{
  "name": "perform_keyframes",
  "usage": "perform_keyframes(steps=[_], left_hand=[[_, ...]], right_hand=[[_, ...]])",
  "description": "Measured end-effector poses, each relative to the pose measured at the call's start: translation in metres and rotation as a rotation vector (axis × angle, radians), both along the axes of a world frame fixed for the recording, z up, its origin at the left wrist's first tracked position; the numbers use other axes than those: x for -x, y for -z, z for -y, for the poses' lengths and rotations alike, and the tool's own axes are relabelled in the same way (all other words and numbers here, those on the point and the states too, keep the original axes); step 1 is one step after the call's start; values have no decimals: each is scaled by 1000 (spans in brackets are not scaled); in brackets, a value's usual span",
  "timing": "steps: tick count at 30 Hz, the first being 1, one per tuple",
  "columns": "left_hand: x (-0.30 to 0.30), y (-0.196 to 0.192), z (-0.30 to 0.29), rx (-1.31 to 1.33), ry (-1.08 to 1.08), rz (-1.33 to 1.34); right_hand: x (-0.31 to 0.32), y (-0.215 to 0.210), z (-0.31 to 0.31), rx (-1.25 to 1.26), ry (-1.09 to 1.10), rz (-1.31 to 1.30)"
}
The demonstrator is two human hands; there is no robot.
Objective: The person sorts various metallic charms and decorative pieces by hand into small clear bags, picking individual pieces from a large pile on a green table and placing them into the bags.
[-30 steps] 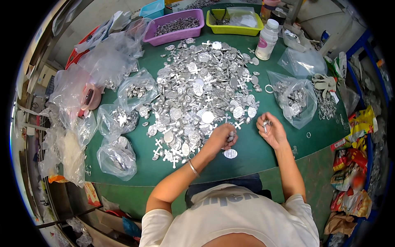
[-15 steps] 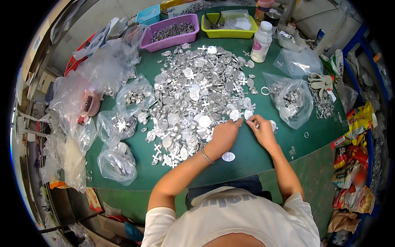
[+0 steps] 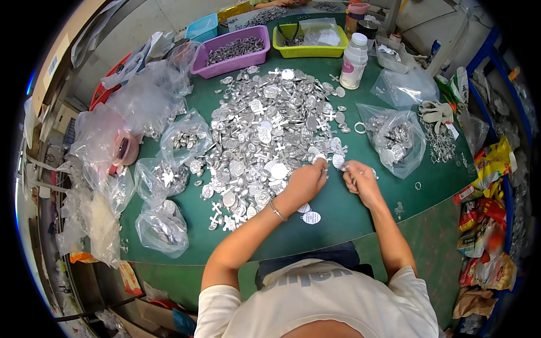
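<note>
Head view: you sit at a green table (image 3: 360,219).
Left hand (image 3: 307,181): your fingers are pinched on a small oval silver pendant (image 3: 337,161) at the pile's 5 o'clock edge.
Right hand (image 3: 360,179): just beside it at 3 o'clock, fingers curled narrow; what they hold cannot be told.
Pile of silver charms (image 3: 270,132): at 11 o'clock from your hands.
Oval tag (image 3: 311,217): lies at 6 o'clock under your left wrist.
</note>
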State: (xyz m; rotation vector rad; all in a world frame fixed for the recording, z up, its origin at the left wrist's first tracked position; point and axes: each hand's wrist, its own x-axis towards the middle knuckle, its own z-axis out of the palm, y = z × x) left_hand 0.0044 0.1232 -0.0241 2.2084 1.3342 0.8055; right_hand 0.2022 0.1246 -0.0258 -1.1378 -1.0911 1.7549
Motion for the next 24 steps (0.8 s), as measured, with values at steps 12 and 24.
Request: perform_keyframes(steps=[12, 24], left_hand=[[23, -16, 42, 1261, -334, 1475], [25, -5, 23, 450, -208, 356]], right_hand=[[42, -11, -17, -812, 41, 538], [19, -2, -18, -926, 18, 1070]])
